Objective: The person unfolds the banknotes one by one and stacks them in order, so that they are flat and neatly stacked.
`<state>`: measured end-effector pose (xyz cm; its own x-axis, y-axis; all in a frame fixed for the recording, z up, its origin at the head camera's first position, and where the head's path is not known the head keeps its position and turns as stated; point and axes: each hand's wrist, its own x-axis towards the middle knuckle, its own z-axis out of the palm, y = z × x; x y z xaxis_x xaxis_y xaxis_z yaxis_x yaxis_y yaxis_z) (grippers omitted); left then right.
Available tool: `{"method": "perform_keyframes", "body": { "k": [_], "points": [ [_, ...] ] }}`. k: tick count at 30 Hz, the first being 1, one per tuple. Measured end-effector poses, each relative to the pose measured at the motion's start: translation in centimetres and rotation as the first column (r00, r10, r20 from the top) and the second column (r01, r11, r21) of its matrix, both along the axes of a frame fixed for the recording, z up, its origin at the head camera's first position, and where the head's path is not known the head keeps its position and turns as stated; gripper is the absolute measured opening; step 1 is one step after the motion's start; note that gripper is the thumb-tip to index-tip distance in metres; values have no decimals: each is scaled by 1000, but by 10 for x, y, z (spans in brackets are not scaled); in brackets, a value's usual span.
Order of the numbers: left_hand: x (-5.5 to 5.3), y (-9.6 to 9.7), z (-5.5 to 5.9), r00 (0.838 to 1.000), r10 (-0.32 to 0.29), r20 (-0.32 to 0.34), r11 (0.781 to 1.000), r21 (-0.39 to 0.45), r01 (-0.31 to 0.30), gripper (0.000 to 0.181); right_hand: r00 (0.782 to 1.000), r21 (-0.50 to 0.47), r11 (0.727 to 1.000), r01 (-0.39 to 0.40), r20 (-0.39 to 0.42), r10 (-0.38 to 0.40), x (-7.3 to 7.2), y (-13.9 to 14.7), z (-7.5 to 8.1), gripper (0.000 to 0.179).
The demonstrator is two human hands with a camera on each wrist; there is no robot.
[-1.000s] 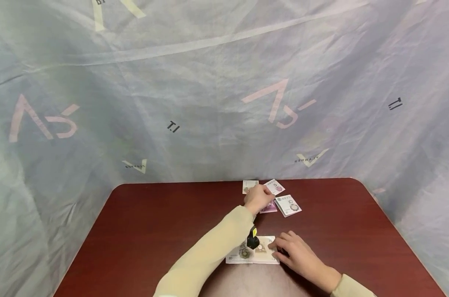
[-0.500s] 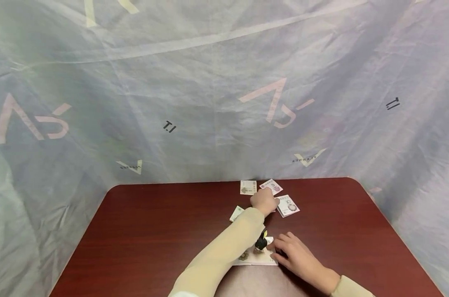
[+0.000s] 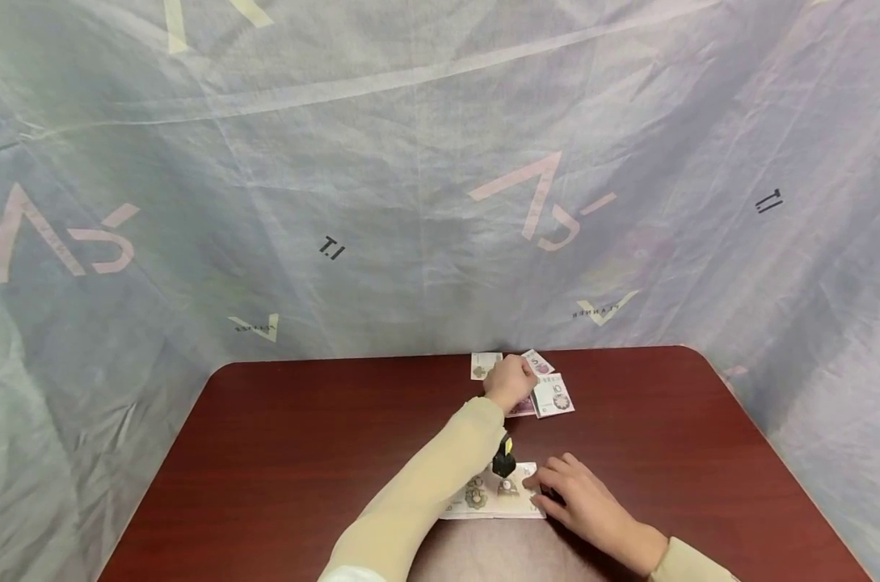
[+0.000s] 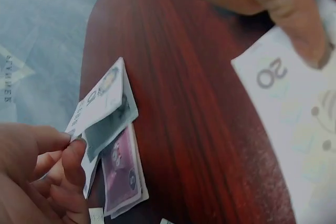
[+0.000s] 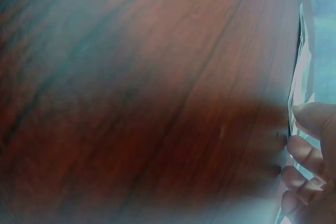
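At the back of the table my left hand [image 3: 510,381] pinches the corner of a folded 10 banknote [image 3: 554,396] between thumb and fingers. In the left wrist view this 10 note is tilted up, its fold partly spread. Just below it lies a purple banknote [image 4: 123,169] on other paper. Near the front, my right hand [image 3: 587,505] rests at the right edge of the 20 banknotes [image 3: 483,508], its thumb on the paper and its fingers bent. My left forearm hides part of these notes.
Behind my left hand a pale banknote [image 3: 485,364] and a pink 5 banknote [image 3: 539,364] lie by the far edge of the dark red table [image 3: 301,453]. A printed grey cloth [image 3: 410,202] hangs behind the table.
My left hand has moved slightly back and left, and the 10 note has shifted left with it. A greenish note left of the forearm is now hidden. My right hand has stayed put.
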<state>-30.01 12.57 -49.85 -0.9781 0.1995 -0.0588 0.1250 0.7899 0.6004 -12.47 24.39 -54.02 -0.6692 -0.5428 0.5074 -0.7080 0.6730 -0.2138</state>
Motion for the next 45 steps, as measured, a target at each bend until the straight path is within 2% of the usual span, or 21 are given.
{"method": "perform_keyframes", "body": {
  "k": [2,7,11,14,20,25,28,37,41,45],
  "points": [
    [-2,-5,1,1000,6,-4,999,37,-6,21,1000,0,1000,-3,8,3,-1,0,0,23],
    [-3,-13,1,1000,24,-9,997,68,-24,15,1000,8,1000,5,22,-5,0,-1,-2,23],
    [-1,-22,2,1000,14,-6,995,99,-14,12,1000,8,1000,9,24,-9,2,-1,-4,23],
    [2,-30,3,1000,-6,0,987,159,6,10,1000,2,1000,3,18,-3,4,-1,-6,24],
    [11,-45,5,999,-31,21,957,290,24,11,999,-5,1000,-4,36,4,6,-1,-8,25],
    [15,-61,9,996,-72,46,931,362,51,12,999,-9,1000,-4,43,4,6,-1,-9,25],
    [15,-71,8,994,-100,33,915,395,79,12,999,-7,1000,0,45,0,6,-2,-9,25],
    [15,-98,8,987,-158,-6,844,519,138,11,1000,-14,1000,0,23,0,3,0,-6,26],
    [14,-108,11,986,-165,-24,836,527,152,10,1000,-15,1000,7,27,-7,1,0,-2,25],
    [16,-118,13,986,-166,-7,833,535,144,9,1000,-18,1000,12,25,-12,0,0,0,25]
  ]
}}
